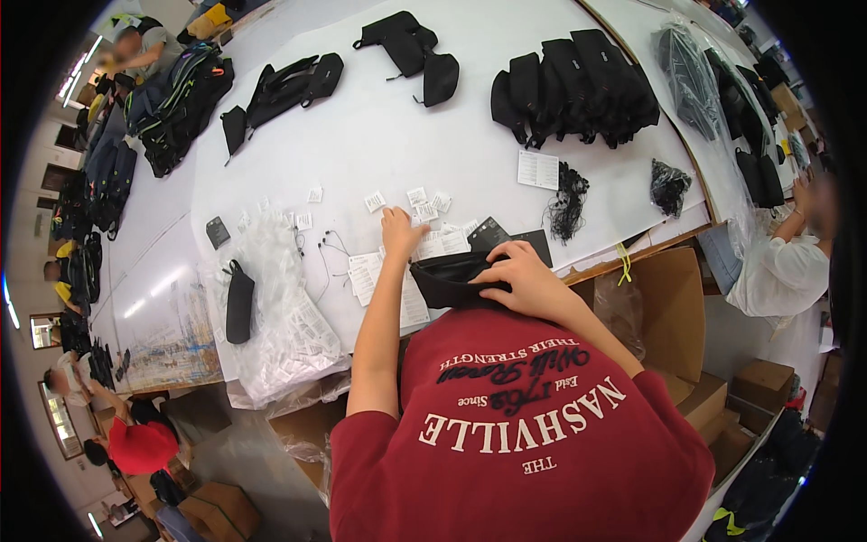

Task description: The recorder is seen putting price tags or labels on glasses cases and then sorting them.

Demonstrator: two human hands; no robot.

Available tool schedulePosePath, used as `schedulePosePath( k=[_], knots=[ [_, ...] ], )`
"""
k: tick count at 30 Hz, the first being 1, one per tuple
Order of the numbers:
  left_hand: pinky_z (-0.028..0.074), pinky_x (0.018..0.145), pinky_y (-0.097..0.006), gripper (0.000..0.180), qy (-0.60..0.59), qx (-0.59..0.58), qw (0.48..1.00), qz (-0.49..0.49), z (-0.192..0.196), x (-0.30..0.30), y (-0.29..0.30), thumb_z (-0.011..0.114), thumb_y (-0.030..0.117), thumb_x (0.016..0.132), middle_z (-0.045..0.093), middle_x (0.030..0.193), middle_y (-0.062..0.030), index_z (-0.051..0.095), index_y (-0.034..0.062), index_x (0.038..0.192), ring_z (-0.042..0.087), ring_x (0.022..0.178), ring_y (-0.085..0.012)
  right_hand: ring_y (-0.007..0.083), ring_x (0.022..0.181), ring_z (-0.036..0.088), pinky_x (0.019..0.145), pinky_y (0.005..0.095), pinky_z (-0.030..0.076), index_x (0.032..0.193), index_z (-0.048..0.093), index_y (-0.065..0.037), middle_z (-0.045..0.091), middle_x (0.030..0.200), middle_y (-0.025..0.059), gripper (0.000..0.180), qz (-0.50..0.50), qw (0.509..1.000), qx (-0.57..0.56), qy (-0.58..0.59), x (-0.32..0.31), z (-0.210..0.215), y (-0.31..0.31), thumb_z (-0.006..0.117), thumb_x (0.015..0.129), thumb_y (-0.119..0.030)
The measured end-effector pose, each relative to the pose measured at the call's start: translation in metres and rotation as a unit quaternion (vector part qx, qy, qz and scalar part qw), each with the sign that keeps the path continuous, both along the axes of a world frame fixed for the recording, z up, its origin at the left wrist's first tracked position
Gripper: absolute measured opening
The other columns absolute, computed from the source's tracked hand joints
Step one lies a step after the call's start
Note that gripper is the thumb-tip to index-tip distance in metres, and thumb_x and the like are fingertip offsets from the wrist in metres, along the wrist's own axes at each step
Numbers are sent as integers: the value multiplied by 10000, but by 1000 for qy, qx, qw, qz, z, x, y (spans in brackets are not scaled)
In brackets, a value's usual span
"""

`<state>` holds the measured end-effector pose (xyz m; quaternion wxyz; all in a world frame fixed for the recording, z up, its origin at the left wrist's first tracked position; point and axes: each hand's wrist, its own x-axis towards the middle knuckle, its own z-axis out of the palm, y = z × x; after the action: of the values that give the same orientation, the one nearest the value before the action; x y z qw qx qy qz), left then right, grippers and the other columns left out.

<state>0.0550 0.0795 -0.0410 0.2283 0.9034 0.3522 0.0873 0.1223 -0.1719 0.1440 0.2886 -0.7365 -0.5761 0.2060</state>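
Observation:
My right hand (pixel 522 276) grips the edge of a black fabric pouch (pixel 447 278) at the table's front edge, against my body. My left hand (pixel 400 235) reaches forward over the table, thumb and fingers apart, with nothing seen in it. Just past its fingertips lie small white printed labels (pixel 417 197). Beside that hand are white printed sheets (pixel 366 275), partly hidden by my forearm. Black cards (pixel 489 235) lie next to the pouch, and thin black cords (pixel 334 244) are left of the sheets.
A heap of clear plastic bags (pixel 280 316) carries another black pouch (pixel 239 303) at left. Black pouches (pixel 578 86) are piled far right, near a bundle of black cords (pixel 566 203). An open cardboard box (pixel 673 312) stands below the right edge. Other people work nearby.

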Motion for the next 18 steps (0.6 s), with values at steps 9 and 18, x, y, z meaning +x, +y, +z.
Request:
schedulePosePath(
  k=[9, 18],
  knots=[
    [461, 736, -392, 431, 37, -8, 998, 50, -3, -13, 16, 776, 297, 652, 605, 816, -76, 578, 41, 936, 583, 816, -258, 251, 1047, 497, 987, 387, 310, 901, 695, -116, 625, 911, 93, 153, 33, 998, 32, -42, -3, 3, 5, 656, 762, -166],
    [348, 866, -402, 448, 14, -29, 996, 80, 5, -6, -6, 763, 371, 644, 551, 985, -93, 578, 46, 891, 489, 1005, -282, 247, 1044, 505, 972, 386, 321, 896, 692, -112, 629, 889, 82, 145, 11, 998, 35, -47, -12, 3, 1, 644, 772, -169]
  ],
)
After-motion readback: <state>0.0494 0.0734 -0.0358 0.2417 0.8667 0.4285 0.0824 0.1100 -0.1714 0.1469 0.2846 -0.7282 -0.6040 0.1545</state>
